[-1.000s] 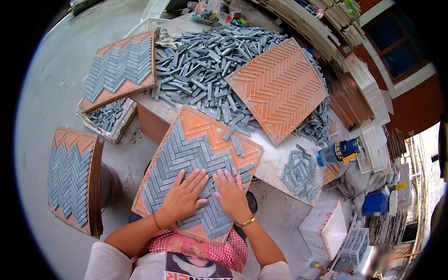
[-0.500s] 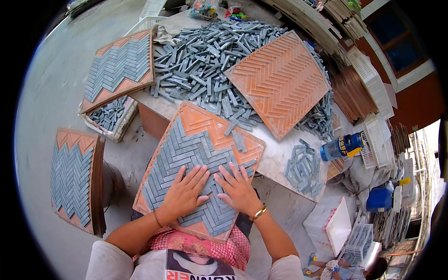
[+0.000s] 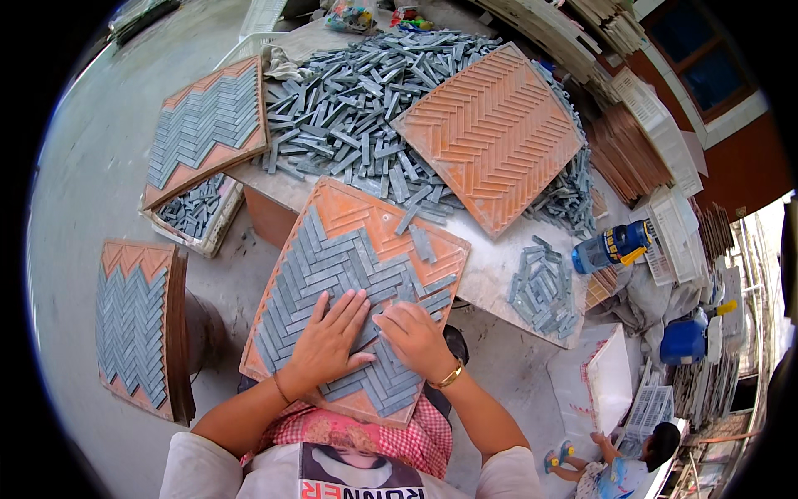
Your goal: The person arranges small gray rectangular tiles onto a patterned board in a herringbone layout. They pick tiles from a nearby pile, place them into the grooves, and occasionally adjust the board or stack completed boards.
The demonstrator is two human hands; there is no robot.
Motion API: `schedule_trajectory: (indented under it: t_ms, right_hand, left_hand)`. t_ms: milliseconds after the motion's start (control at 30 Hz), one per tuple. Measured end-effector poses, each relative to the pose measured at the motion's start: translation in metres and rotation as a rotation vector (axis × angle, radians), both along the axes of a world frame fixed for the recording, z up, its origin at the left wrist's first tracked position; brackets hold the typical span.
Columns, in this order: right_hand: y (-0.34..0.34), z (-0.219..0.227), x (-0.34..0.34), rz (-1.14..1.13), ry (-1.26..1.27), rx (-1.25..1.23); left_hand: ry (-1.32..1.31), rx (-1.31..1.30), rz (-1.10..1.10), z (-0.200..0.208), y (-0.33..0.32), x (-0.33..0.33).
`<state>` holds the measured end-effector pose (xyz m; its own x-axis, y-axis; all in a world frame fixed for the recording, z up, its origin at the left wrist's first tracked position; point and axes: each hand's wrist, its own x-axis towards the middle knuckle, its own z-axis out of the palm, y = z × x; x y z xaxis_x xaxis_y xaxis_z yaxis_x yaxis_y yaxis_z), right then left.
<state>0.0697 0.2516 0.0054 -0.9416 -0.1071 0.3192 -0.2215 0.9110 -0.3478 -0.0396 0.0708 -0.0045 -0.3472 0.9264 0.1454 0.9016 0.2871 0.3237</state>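
Observation:
An orange herringbone mould board (image 3: 440, 237) lies tilted across my lap and against the table edge. Grey stone strips (image 3: 312, 274) fill most of its zigzag grooves; grooves near its far right corner are bare, with a couple of strips lying loose across them. My left hand (image 3: 331, 337) rests flat on the laid strips, fingers stretched and spread. Beside it, my right hand (image 3: 417, 339) is curled, its fingertips drawn together against the strips. Whatever those fingertips pinch, if anything, is hidden.
Behind the board, a large heap of loose strips (image 3: 349, 108) covers the table (image 3: 482, 283). An unfilled mould (image 3: 490, 141) leans on it. Filled boards (image 3: 208, 116) stand left, some stacked (image 3: 133, 324). A blue bottle (image 3: 603, 249) lies right, near a small strip pile (image 3: 544, 287). A person (image 3: 623, 466) crouches lower right.
My right hand has gone from lying flat with fingers spread to curled fingers, shifting slightly left. My left hand stays flat. The person at lower right has come further into view, an arm reaching up.

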Motion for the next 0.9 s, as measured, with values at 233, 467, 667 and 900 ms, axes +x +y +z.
schedule_trajectory:
  t_ms: [233,467,667,900]
  right_hand:
    - [-0.025,-0.008,0.007,-0.002,0.006,-0.171]
    - [-0.049,-0.003,0.008,-0.197,0.002,-0.121]
    - [-0.07,0.001,0.012,-0.391,0.007,-0.147]
    - [-0.037,-0.004,0.003,-0.051,-0.068,-0.105]
  left_hand:
    - [0.008,-0.046,0.084,-0.002,-0.031,0.011]
    - [0.015,-0.105,0.036,-0.003,-0.049,0.037]
    - [-0.178,0.236,0.169,0.0,-0.048,0.034]
    - [-0.215,0.383,0.195,-0.008,-0.038,0.029]
